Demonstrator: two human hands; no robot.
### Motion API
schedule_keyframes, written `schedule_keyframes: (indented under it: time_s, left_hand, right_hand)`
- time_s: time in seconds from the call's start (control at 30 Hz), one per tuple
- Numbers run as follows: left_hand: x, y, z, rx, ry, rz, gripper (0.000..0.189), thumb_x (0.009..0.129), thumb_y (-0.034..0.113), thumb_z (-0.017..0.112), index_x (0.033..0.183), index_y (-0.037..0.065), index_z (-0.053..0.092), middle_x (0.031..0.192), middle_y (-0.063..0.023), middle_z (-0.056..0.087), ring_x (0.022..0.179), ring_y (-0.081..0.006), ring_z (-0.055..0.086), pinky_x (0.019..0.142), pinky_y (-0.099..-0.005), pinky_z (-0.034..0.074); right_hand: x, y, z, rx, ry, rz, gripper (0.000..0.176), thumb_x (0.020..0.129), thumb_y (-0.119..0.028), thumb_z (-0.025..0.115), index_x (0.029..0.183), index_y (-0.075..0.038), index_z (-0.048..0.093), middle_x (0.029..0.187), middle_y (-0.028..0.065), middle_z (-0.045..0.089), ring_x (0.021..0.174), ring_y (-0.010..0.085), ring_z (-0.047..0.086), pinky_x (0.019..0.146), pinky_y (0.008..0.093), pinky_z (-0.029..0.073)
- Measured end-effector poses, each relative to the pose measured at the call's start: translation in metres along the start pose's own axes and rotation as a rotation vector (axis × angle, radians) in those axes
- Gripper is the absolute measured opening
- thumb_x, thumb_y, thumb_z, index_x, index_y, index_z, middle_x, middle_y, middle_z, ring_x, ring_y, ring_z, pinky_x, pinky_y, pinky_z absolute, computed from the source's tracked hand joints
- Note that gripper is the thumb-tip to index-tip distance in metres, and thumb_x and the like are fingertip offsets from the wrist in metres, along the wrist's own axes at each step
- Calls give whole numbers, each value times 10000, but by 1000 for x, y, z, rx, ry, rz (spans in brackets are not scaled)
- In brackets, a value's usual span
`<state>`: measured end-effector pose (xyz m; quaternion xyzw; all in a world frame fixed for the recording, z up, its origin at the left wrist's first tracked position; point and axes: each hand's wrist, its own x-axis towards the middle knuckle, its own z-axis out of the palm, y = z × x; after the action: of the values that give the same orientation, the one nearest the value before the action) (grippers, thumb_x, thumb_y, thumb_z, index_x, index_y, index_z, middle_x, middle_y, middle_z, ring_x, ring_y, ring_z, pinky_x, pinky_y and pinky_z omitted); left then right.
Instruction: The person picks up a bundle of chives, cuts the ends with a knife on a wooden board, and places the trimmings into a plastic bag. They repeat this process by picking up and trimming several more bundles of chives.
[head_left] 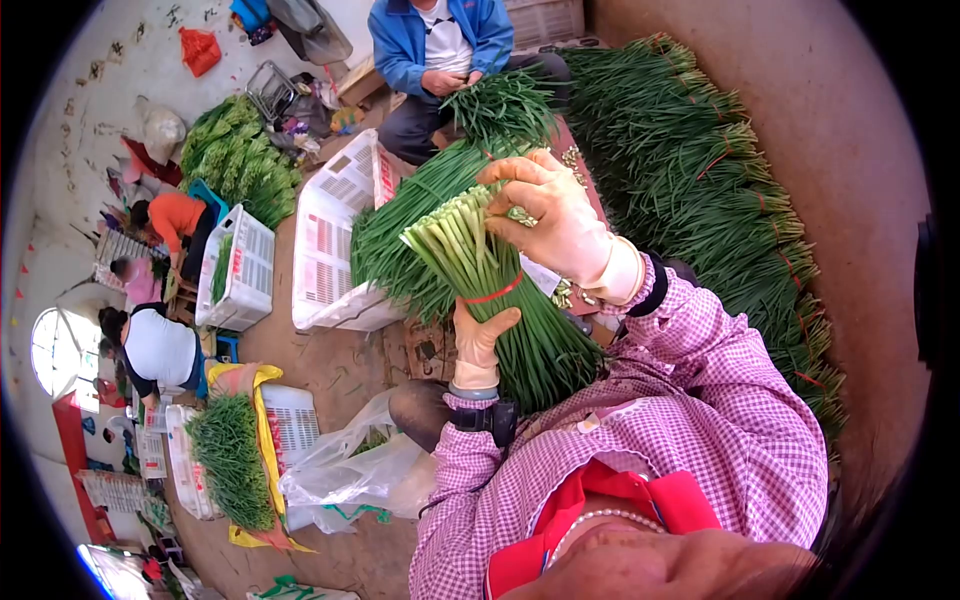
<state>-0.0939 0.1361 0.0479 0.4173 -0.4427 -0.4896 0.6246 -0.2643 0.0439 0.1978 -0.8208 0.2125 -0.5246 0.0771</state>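
A thick bunch of garlic chives (515, 340) is held in front of my chest, pale cut stems up to the left and dark green leaves down to the right. Around it runs a red band (495, 290). My left hand (480, 345), in a pale glove, is closed on the bunch beside the band, thumb across the stems. At the stem ends my right hand (550, 215), also gloved, has its fingers bent against the edge of the bunch; its fingertips are partly hidden among the stems. Behind the bunch lies a loose heap of chives (400, 245).
Many banded bunches (690, 160) are stacked along the wall at right. A white plastic crate (330, 235) stands left of the heap. Across from me a person in a blue jacket (400, 50) handles chives. Clear plastic sheeting (350, 480) lies near my left arm. Other people work at far left.
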Motion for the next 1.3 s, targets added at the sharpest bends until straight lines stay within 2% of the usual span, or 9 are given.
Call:
schedule_keyframes:
  time_s: [0.07, 0.17, 0.23, 0.43, 0.53, 0.67, 0.8, 1.13, 1.3]
  left_hand:
    - [0, 0, 0, 8, 1, -2, 694, 687, 237, 851, 1251, -16, 536, 1115, -89, 646, 971, -207, 639, 858, -333, 521]
    - [-1, -3, -3, 34, 15, -7, 695, 686, 238, 853, 1249, -13, 534, 1110, -85, 645, 963, -203, 639, 854, -330, 522]
    - [-2, -4, -4, 32, 17, 1, 691, 688, 232, 852, 1249, -13, 531, 1106, -83, 644, 960, -202, 639, 852, -329, 523]
    - [-1, -8, -6, 17, 20, 6, 684, 690, 205, 851, 1249, -12, 523, 1095, -81, 641, 949, -202, 640, 842, -331, 528]
    - [-2, -7, -5, -13, 28, -12, 706, 684, 189, 859, 1262, -10, 506, 1110, -83, 629, 961, -206, 632, 851, -337, 523]
    - [-2, -8, -4, -80, 17, -8, 768, 677, 182, 876, 1298, -4, 465, 1163, -78, 587, 1021, -203, 596, 896, -339, 498]
    - [3, 6, 5, -124, -46, 48, 795, 677, 216, 890, 1307, 1, 456, 1186, -73, 566, 1049, -192, 572, 921, -333, 480]
    - [16, 43, 10, 247, 44, 105, 861, 618, 262, 934, 1297, 0, 473, 1183, -92, 619, 1053, -197, 603, 928, -339, 487]
    - [12, 44, 12, 319, 79, 146, 949, 578, 298, 950, 1330, -13, 461, 1221, -110, 613, 1084, -214, 594, 960, -352, 467]
  right_hand:
    - [-5, 2, 2, 32, -18, 54, 148, 703, -51, 772, 784, -62, 649, 1044, 80, 663, 971, 289, 609, 838, 393, 478]
    - [-11, 2, 2, 211, -82, 251, 108, 784, -49, 751, 810, -45, 646, 921, 68, 664, 860, 203, 639, 703, 321, 489]
    - [-9, -3, -2, 476, -229, 671, 98, 865, -78, 718, 857, -30, 633, 861, 48, 662, 796, 115, 634, 639, 256, 483]
    - [-13, -5, -1, 999, -160, 872, 132, 917, -85, 672, 1023, -10, 646, 904, 13, 677, 799, 73, 622, 707, 212, 510]
    - [-30, -1, 13, 1039, -236, 784, 168, 928, -94, 661, 1066, 2, 655, 937, 16, 686, 827, 71, 628, 715, 204, 512]
    - [-35, 0, 15, 1057, -253, 913, 194, 924, -125, 674, 1066, 7, 672, 908, 47, 705, 714, 93, 651, 651, 219, 532]
    - [-29, -13, 7, 1051, -152, 915, 134, 911, -112, 687, 953, 15, 689, 848, 54, 708, 653, 100, 646, 615, 220, 530]
    - [-18, -9, -7, 1000, -40, 845, 97, 889, -66, 700, 925, 24, 685, 833, 76, 704, 648, 120, 654, 600, 227, 536]
    - [12, -5, -40, 965, 199, 585, 94, 902, -71, 671, 943, 12, 687, 849, 94, 701, 614, 125, 637, 574, 234, 527]
